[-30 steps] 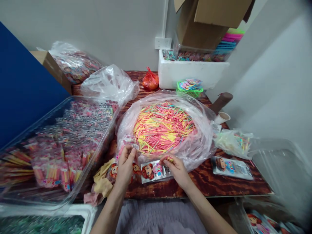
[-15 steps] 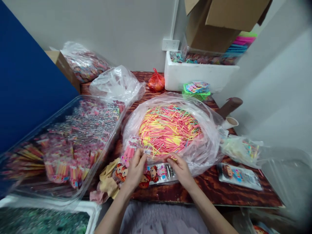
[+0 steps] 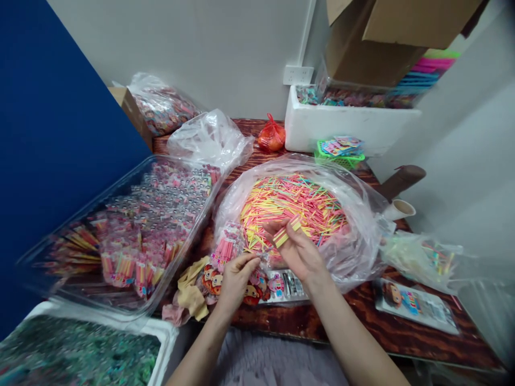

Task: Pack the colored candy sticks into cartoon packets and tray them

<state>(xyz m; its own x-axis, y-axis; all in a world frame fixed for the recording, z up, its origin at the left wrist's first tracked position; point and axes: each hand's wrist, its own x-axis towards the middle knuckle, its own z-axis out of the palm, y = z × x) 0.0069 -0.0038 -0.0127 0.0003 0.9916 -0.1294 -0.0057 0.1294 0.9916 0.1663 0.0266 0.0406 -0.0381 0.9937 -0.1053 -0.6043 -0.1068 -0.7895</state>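
Now turns the right hand (image 3: 306,262) palm-up over the near side of the stick heap (image 3: 289,203), after a lower, more curled position by the near rim of the plastic bag (image 3: 364,238). Pinches a flat row of short yellow and pink sticks (image 3: 282,236) between thumb and loosely spread fingers. Brings the row side-on into plain view, likely making evenness and number easier to judge, though with a lighter grip.

Keeps the left hand (image 3: 235,279) low, just left of the right one, with thumb and fingertips pressed together near the bag's near edge. Cannot tell whether anything thin is caught between them. Nearby, to the left, shows small filled packets (image 3: 225,249) of pink sticks, and farther left many more in the clear tray (image 3: 191,236).

As for writing, shows bold coloured letters on the flat printed packet (image 3: 287,286) near the hands and on the silver packet (image 3: 418,305) at near right, seemingly ending in "ICK". Too blurred to read fully or to name any brand.
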